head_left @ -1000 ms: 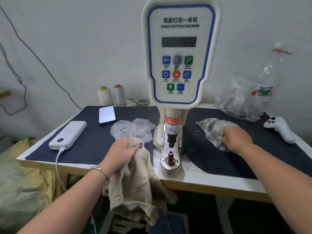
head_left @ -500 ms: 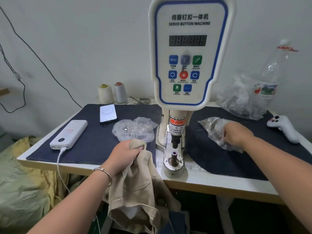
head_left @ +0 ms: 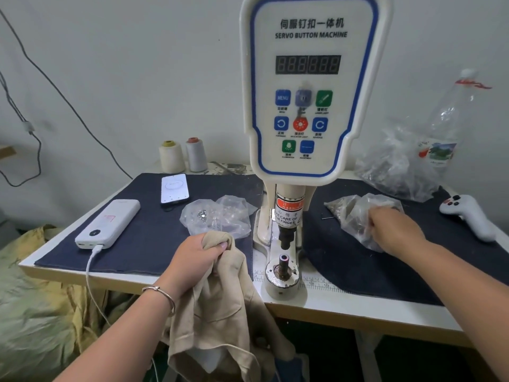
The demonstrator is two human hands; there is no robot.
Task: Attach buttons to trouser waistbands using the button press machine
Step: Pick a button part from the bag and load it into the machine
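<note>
The white servo button machine (head_left: 314,86) stands at the table's middle, its punch above the round die post (head_left: 283,260). My left hand (head_left: 197,256) grips the bunched top of beige trousers (head_left: 220,312), which hang off the table's front edge just left of the die. My right hand (head_left: 391,230) reaches into a clear plastic bag of small metal parts (head_left: 355,213) right of the machine; its fingertips are hidden inside the bag. Another clear bag with buttons (head_left: 217,216) lies left of the machine.
A white power bank (head_left: 110,223) with a cable and a phone (head_left: 174,188) lie on the dark mat at left. Two thread cones (head_left: 183,155) stand at the back. A large plastic bag (head_left: 396,166), a bottle (head_left: 451,114) and a white controller (head_left: 468,216) sit at right.
The view has come closer to the machine. My right hand has pushed slightly deeper into the bag. My left hand keeps its grip on the trousers in nearly the same place.
</note>
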